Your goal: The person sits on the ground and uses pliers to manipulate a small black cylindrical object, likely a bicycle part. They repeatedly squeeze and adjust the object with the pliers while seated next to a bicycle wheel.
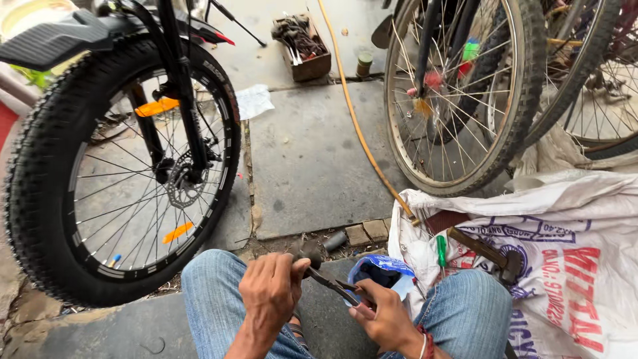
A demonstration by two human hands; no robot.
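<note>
While our left hand [271,289] is clenched on the pliers [332,284] between our knees, our right hand [385,318] pinches what seems a small part at their tip, so next comes a steady squeeze.

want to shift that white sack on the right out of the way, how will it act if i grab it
The white sack will probably be floppy: its woven cloth lies crumpled in folds. It likely won't slide as one piece, since it drapes over the ground. A hammer and a green screwdriver rest on it, so lifting an edge may tip them off.
</note>
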